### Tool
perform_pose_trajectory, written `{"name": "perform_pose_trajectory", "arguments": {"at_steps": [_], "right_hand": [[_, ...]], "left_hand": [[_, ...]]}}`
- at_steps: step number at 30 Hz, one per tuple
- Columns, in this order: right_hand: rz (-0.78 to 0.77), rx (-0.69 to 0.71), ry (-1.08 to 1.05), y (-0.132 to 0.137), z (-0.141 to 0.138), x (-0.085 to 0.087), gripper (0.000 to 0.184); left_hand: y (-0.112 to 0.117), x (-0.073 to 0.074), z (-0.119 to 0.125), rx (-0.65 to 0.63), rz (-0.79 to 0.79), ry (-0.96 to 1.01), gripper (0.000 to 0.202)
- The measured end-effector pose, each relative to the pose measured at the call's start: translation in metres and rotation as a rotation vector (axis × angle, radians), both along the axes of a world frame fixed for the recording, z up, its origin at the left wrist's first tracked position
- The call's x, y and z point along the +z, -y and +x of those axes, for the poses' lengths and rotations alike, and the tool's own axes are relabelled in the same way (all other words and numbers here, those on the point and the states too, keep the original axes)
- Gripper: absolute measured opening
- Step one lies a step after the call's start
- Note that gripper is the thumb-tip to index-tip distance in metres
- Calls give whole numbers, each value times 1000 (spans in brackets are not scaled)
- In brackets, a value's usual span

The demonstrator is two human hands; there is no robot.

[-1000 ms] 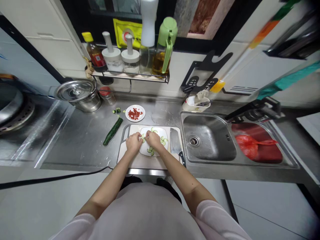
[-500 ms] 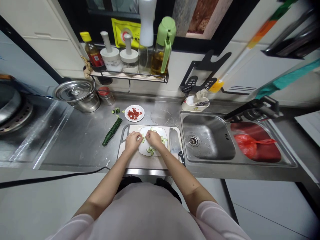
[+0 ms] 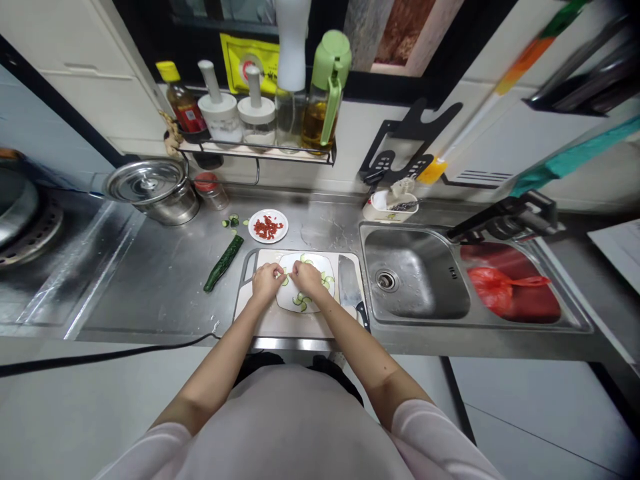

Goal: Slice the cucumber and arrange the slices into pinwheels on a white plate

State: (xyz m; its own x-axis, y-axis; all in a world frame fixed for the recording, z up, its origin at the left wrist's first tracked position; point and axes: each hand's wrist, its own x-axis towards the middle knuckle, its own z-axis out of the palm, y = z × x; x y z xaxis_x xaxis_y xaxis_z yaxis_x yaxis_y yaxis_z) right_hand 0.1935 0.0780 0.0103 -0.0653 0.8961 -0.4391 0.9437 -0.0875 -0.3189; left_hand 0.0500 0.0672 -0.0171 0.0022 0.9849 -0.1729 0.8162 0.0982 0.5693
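Because both hands bend over the work, part of the white, square plate with rounded corners [image 3: 287,297] is hidden, along with some of the thin, pale-green cucumber slices with dark rims [image 3: 302,303] lying on it. At the edges of view, a dark metal pan [image 3: 17,200] on the far left and a clear bottle with a tall white top [image 3: 291,60] above are cut off.

The left hand [image 3: 267,280] is at the plate's left side, its thumb and fingertips drawn close together beside a slice. The right hand [image 3: 307,278] is curled over the plate's middle, fingertips bunched just beside the left's. Whether either hand pinches a slice is too small to tell.

The visible slices curve into small pinwheel-like clusters. The plate rests on a pale, flat cutting board [image 3: 280,327], with a broad steel knife with a black handle [image 3: 349,283] along its right side. On the brushed-metal tabletop [image 3: 160,280], a dark-green, bumpy length of cucumber [image 3: 223,264] lies to the left, cucumber scraps [image 3: 234,220] lie beyond it, and a small, round white plate [image 3: 253,235] holds shrivelled-looking red pieces [image 3: 268,228].
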Motion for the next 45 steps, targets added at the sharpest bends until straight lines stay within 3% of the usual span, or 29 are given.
{"name": "perform_pose_trajectory", "arguments": {"at_steps": [10, 15, 19, 24, 27, 45], "right_hand": [[47, -53, -39, 4, 7, 6, 17], [123, -147, -96, 9, 28, 9, 21], [134, -166, -80, 19, 38, 11, 26], [141, 113, -31, 32, 23, 13, 33], [128, 213, 4, 36, 11, 13, 37], [106, 240, 2, 40, 6, 8, 39]], "left_hand": [[-1, -2, -1, 40, 8, 64, 11], [1, -4, -5, 187, -18, 282, 18], [4, -7, -9, 304, 23, 293, 21], [11, -7, -7, 225, 61, 150, 20], [13, -5, -3, 174, 56, 80, 19], [13, 0, 3, 119, 26, 0, 17]]}}
